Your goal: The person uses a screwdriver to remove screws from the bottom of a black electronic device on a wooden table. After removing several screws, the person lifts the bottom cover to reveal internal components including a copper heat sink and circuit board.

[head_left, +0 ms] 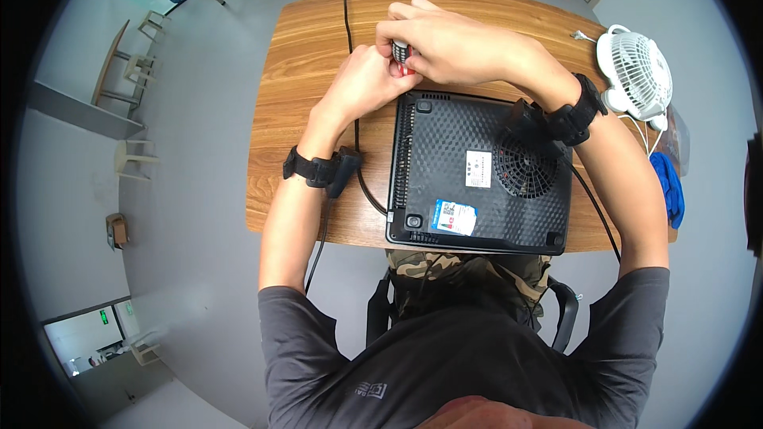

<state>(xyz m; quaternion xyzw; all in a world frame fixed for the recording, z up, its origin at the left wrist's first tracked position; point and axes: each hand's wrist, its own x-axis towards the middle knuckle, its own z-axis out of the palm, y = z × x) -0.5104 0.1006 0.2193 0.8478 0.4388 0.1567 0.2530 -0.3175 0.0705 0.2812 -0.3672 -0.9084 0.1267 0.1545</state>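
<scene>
Close together above the far part of the table, my left hand (367,78) and my right hand (451,41) are both closed on a small object (401,52). It is red with a dark, light-patterned side; fingers cover most of it, so its kind cannot be told. Just nearer to me lies a flat black appliance, seemingly an induction cooker (469,131), with its underside up. That underside has a round fan grille (528,165), corner feet, a white label and a blue-and-white sticker. Neither hand visibly grips the cooker.
The wooden table (306,56) carries a black cord (350,24) running past my left wrist to the cooker. At the right edge are a white fan (636,71) and a blue cloth (668,191). Cabled black devices are strapped to both wrists. Stools (137,160) line the left wall.
</scene>
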